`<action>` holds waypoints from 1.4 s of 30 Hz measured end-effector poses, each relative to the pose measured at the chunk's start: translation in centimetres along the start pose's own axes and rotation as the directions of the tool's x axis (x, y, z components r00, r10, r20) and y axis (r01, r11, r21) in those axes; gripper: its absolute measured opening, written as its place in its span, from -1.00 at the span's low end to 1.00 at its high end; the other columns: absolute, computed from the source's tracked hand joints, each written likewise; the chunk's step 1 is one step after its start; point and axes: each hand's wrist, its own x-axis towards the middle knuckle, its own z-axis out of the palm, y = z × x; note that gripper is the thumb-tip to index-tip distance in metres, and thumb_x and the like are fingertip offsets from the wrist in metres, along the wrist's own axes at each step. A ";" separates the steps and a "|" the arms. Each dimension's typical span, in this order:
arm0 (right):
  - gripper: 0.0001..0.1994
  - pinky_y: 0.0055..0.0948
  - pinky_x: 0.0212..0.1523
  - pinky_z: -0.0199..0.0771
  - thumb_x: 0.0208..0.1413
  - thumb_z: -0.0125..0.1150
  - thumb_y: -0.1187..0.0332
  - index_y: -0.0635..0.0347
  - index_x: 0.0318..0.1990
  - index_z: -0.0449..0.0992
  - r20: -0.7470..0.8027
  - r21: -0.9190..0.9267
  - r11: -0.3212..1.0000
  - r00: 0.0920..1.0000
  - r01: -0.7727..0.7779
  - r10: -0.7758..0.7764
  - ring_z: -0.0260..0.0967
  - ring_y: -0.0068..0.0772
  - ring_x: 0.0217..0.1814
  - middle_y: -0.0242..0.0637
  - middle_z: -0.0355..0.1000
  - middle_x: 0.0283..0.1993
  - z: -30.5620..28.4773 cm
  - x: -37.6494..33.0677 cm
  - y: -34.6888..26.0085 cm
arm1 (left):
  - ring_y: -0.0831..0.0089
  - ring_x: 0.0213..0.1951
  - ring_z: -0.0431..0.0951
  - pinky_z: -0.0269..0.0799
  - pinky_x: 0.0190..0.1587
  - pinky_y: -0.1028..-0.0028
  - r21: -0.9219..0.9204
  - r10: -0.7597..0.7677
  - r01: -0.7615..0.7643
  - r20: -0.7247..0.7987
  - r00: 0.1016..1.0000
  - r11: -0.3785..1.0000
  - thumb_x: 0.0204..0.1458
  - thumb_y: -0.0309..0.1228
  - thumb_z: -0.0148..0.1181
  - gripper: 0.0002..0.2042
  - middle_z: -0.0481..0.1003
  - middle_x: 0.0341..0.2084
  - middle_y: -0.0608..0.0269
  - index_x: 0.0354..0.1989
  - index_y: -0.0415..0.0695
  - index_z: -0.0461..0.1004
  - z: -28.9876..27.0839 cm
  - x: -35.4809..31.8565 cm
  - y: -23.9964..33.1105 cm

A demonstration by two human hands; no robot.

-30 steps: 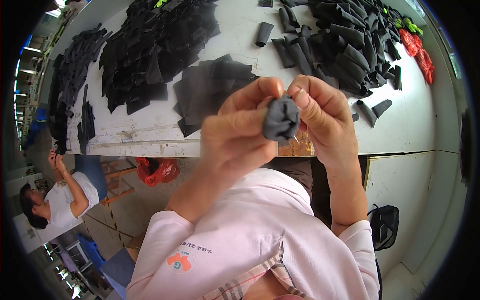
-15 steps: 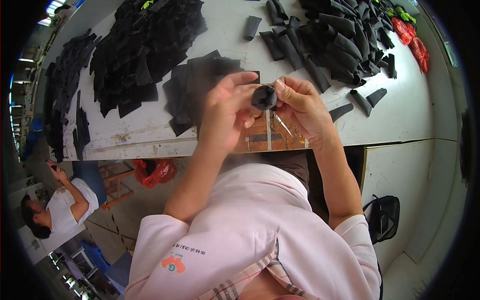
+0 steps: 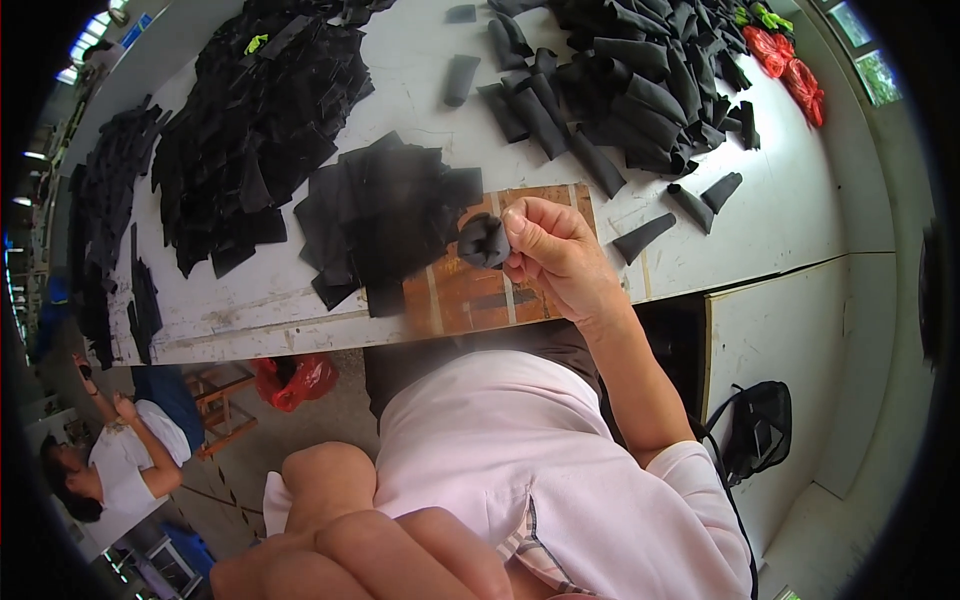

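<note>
My right hand [image 3: 555, 245] is closed on a rolled black fabric tube [image 3: 483, 241], gripping its right side between thumb and fingers. The tube's open, creased end shows. Beneath lies a worn brown board [image 3: 440, 295] set at the table's front edge. My left hand [image 3: 390, 550] is raised close to the camera at the bottom of the view; its knuckles look bent, and the fingertips are hidden. To the left of the board is a loose stack of flat black fabric pieces [image 3: 375, 220].
A large heap of flat black pieces [image 3: 260, 130] covers the table's left side. Many black tubes [image 3: 650, 90] are piled at the back right, near red plastic bags [image 3: 785, 70]. A seated person [image 3: 130, 440] is at the lower left; a black bag [image 3: 760, 430] hangs at right.
My left hand has let go of the black tube and come up toward the camera. My right hand still holds it. The view has shifted, so the table's contents appear farther left.
</note>
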 end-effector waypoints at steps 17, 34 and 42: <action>-0.74 -0.74 -0.60 0.14 0.04 0.10 0.17 0.19 -0.49 0.41 -0.107 -0.119 0.991 0.992 0.055 -0.068 0.13 -0.73 -0.59 -0.50 0.23 -0.62 -0.1 -0.2 -0.8 | 0.53 -0.38 0.22 0.15 -0.33 0.58 -0.493 0.528 -0.317 0.380 0.760 0.810 -0.03 -0.35 0.01 -0.90 0.27 -0.42 0.37 -0.51 0.06 0.45 -5.3 3.0 -5.3; -0.71 -0.73 -0.52 0.20 0.03 0.10 0.13 0.18 -0.50 0.40 -0.032 -0.154 0.988 0.999 0.012 -0.017 0.14 -0.74 -0.54 -0.50 0.25 -0.60 -0.2 0.6 -1.2 | 0.56 -0.37 0.43 0.34 -0.30 0.60 0.051 0.470 -0.526 0.381 0.796 0.849 -0.05 -0.54 0.09 -0.90 0.45 -0.41 0.26 -0.34 -0.23 0.43 -4.9 15.4 -18.3; -0.70 -0.74 -0.54 0.16 0.04 0.08 0.11 0.16 -0.52 0.39 0.050 -0.266 0.961 0.994 -0.076 0.092 0.13 -0.74 -0.56 -0.51 0.26 -0.60 0.5 1.7 -2.2 | 0.63 -0.41 0.35 0.30 -0.34 0.66 0.138 0.563 -0.599 0.231 0.794 0.788 -0.07 -0.44 0.13 -0.87 0.40 -0.44 0.29 -0.45 -0.25 0.39 -5.2 15.2 -20.0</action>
